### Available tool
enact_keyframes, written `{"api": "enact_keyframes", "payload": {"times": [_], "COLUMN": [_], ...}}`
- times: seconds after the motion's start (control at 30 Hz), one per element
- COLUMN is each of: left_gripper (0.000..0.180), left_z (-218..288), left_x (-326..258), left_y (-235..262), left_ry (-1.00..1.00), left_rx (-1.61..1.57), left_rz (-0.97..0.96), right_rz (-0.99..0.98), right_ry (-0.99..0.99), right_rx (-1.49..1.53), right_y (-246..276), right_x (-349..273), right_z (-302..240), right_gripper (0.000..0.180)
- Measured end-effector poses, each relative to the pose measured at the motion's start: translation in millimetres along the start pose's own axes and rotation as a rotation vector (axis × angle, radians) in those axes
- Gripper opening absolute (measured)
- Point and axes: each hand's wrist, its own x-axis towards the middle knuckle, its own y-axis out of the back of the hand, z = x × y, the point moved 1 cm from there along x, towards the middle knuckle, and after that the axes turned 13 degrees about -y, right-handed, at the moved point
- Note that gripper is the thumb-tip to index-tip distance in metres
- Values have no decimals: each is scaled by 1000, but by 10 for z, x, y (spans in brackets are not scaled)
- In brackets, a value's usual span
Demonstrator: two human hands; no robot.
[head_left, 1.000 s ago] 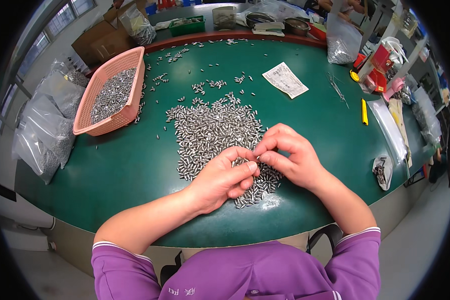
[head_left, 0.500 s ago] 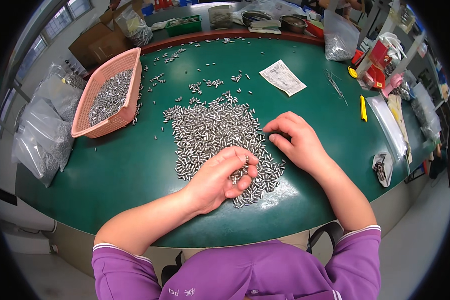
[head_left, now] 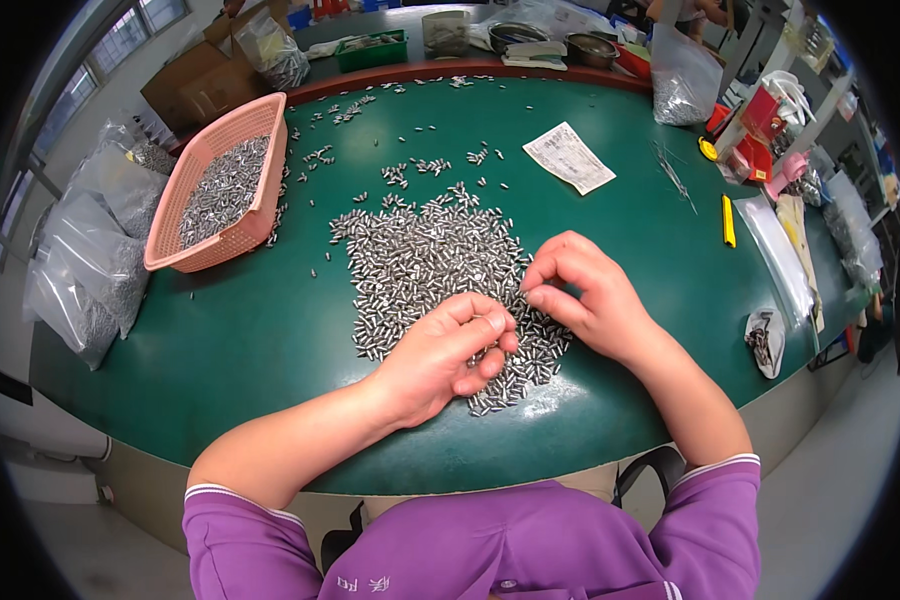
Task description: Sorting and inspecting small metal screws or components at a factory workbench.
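Observation:
A dense heap of small, shiny, pointed metal pieces covers the middle of the green table. Over its near edge my left hand is curled, palm toward the right, thumb pressed to the index finger. Some of the metal pieces sit in its grip, mostly hidden by the fingers. At the heap's right side my right hand has thumb and index fingertip together in a pinch, close to the left fingertips. Whatever lies between those right fingertips is too small to make out.
A pink plastic basket of similar pieces stands left, beside clear filled bags. A paper slip, thin wires and a yellow cutter-like tool lie right. Stray pieces dot the far table; a green tray stands behind.
My right hand has moved slightly left and down toward the left hand, its fingertips closing into a pinch. The left thumb has shifted over the pieces; fewer of them show now.

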Motion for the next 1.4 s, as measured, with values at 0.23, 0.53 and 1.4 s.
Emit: {"api": "enact_keyframes", "payload": {"times": [0.23, 0.53, 1.4], "left_gripper": [13, 13, 18], "left_z": [5, 32, 11], "left_x": [-6, -3, -7], "left_y": [16, -11, 1], "left_ry": [18, 43, -23], "left_rx": [-20, -50, -43], "left_rz": [-43, 9, -18], "right_rz": [-13, 149, -257], "right_ry": [95, 10, -91], "right_rx": [87, -137, 404], "right_y": [-60, 34, -121], "right_x": [-80, -22, -76], "right_z": [-222, -24, -124], "right_gripper": [10, 14, 3]}}
